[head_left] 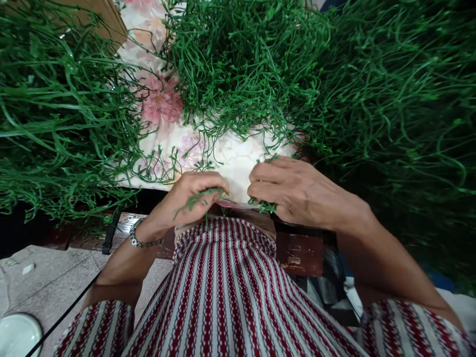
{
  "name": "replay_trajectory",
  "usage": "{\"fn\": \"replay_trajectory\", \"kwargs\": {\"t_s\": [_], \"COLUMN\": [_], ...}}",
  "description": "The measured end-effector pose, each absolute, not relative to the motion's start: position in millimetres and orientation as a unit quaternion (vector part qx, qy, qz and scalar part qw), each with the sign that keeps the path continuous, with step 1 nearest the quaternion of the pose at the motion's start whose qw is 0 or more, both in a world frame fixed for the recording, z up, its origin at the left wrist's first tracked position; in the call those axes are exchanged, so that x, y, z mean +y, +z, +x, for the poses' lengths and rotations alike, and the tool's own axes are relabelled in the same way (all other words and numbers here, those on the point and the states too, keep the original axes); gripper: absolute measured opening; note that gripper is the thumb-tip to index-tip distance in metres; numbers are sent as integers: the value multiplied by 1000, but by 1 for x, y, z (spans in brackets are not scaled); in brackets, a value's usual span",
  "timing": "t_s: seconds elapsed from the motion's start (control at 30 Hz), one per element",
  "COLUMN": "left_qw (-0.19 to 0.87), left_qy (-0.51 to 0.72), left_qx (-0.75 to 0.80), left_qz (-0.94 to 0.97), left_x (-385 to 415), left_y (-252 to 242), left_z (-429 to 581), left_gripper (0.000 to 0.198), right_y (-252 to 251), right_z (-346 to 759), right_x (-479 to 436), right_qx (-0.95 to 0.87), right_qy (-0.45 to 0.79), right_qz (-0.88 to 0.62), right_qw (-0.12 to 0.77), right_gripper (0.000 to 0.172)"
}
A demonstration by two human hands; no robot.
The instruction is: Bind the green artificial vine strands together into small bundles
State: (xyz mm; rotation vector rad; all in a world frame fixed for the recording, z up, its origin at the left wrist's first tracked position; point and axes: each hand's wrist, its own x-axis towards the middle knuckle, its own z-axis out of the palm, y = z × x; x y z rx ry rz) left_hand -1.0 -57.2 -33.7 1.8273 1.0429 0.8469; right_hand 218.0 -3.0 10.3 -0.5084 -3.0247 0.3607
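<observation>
Close to the table's front edge, my left hand [197, 196] is closed around a few thin green plastic stems [201, 197], whose ends stick out past the thumb toward my lap. A watch or bracelet [143, 237] circles that wrist. My right hand [297, 191], a short way to the right, has its fingers curled over a small bunch of green sprigs [266, 204]; bits of green poke out above and below the fingers. Beyond both hands, loose sprigs [159, 166] lie on the flower-patterned tablecloth [234, 148].
Big piles of green artificial stems rise on the left [63, 114], at the back [245, 64] and on the right [401, 84]. A cardboard box [106, 22] stands at the far left. On the floor at lower left is a white round container [20, 334], with a dark cord [61, 317] crossing near it.
</observation>
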Motion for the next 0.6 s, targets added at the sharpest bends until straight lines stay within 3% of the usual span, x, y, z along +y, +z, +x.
{"fn": "replay_trajectory", "kwargs": {"t_s": [0.17, 0.33, 0.43, 0.6], "left_qw": [522, 549, 513, 445], "left_qy": [473, 501, 510, 528], "left_qx": [450, 466, 479, 468], "left_qz": [549, 479, 497, 552], "left_x": [-50, -48, -49, -52], "left_y": [-37, -39, -41, -42], "left_z": [6, 12, 14, 20], "left_gripper": [5, 9, 8, 6], "right_y": [3, -18, -27, -35], "right_z": [222, 210, 200, 183], "right_x": [-6, -18, -21, -24], "right_qx": [-944, -817, -744, -702], "right_qy": [141, 366, 444, 546], "right_qz": [-254, -294, -359, -334], "right_qw": [158, 335, 348, 313], "right_gripper": [11, 9, 17, 28]}}
